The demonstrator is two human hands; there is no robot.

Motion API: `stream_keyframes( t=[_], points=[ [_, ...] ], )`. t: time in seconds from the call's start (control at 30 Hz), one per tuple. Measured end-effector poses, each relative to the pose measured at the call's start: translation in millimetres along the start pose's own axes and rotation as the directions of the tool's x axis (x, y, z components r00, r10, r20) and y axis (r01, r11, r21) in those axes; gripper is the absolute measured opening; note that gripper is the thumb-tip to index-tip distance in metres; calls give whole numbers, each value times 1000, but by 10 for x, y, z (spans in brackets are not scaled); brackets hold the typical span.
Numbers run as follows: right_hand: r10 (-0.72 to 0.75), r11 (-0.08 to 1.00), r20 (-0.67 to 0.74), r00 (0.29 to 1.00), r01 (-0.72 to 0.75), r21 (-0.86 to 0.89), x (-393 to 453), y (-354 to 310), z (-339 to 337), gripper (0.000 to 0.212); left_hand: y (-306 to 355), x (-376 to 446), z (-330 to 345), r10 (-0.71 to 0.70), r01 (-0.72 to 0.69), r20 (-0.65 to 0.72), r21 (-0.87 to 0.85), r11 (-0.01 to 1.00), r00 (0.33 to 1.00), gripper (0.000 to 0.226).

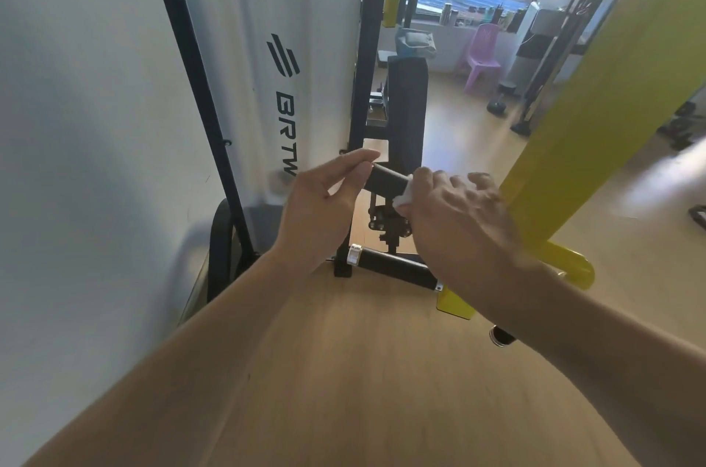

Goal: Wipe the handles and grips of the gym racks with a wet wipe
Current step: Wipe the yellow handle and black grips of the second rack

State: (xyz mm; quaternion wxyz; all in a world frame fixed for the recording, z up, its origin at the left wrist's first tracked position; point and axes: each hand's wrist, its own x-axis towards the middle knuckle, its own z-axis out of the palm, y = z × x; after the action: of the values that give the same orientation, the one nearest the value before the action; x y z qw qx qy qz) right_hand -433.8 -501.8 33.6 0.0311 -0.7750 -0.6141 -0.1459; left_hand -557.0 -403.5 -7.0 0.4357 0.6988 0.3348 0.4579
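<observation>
left hand [324, 206] pinches black handle grip [386, 179] end, steadying it | right hand [454, 210] clutches wet wipe [405, 197] against grip, so I can scrub

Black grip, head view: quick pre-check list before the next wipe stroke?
1. Wipe in right hand: ok, white wad shows under the fingers.
2. Wipe touching the black grip: ok, pressed at its right end.
3. Left hand steadying the grip: ok, thumb and fingers pinch its left end.
4. Stroke path free: ok, bare grip lies between the hands.
5. Wipe wet enough: cannot tell.
6. Lower grip near the floor already wiped: cannot tell.
</observation>
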Motion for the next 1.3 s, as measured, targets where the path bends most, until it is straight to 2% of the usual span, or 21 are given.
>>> stream_keyframes(
  t=[0.13, 0.23, 0.33, 0.4, 0.47, 0.5, 0.6, 0.67, 0.73, 0.8, 0.9, 1.0, 1.07, 1.17, 1.3],
  points=[
    [-104, 985, -145, 984, 122, 122, 250, -187, 161, 25, -32, -11, -23, 41, -40, 13, -14, 999, 999, 22],
    [-101, 994, -82, 991, 104, 33, 216, -154, 149, 31, -46, 7, -49, 44, -43, -25, 17, 999, 999, 22],
    [-19, 996, 37, 999, 22, -84, 25, -19, 83, 29, -55, 22, -43, 25, -23, -35, 59, 998, 999, 22],
    [5, 995, 106, 994, 6, -102, -32, 18, 60, 41, -31, 20, -30, 9, -7, -22, 57, 998, 1000, 23],
    [-8, 1000, 101, 995, 6, 13, -47, -1, 57, 62, -6, 17, -22, -21, 22, -20, 32, 999, 1000, 23],
    [-21, 993, 39, 999, 17, 120, -41, -29, 52, 66, 5, 17, -28, -27, 27, -19, 17, 999, 999, 23],
    [-60, 935, -170, 984, 115, 336, 42, -87, 92, 48, -15, 31, -56, 8, -8, -4, 15, 1000, 1000, 24],
    [-84, 911, -162, 983, 142, 387, 149, -126, 157, 38, -32, 25, -68, 43, -43, -3, 23, 999, 999, 23],
    [-77, 924, -113, 991, 113, 364, 239, -151, 159, 31, -48, 18, -67, 47, -47, -8, 30, 998, 999, 22],
    [-69, 964, -50, 996, 80, 254, 257, -125, 102, 34, -59, 18, -61, 33, -32, -16, 48, 998, 999, 22],
    [-36, 997, 123, 992, 27, 76, 134, 19, -16, 35, -59, 21, -47, 12, -11, -18, 56, 998, 1000, 21],
    [26, 998, 159, 987, -16, -62, 15, 100, -33, 35, -31, 7, -23, 10, -10, -1, 65, 998, 1000, 22],
    [7, 1000, 123, 992, -5, -12, 68, 30, -5, 34, -52, 6, -7, -1, 1, 0, 39, 999, 1000, 23],
    [-96, 989, 5, 995, 95, 111, 255, -148, 61, 34, -101, 7, -20, 39, -41, 17, 65, 997, 999, 25],
    [-59, 997, 103, 993, 55, 45, 243, -119, 44, 36, -125, 23, -50, 76, -72, -24, 118, 990, 997, 24]
  ],
)
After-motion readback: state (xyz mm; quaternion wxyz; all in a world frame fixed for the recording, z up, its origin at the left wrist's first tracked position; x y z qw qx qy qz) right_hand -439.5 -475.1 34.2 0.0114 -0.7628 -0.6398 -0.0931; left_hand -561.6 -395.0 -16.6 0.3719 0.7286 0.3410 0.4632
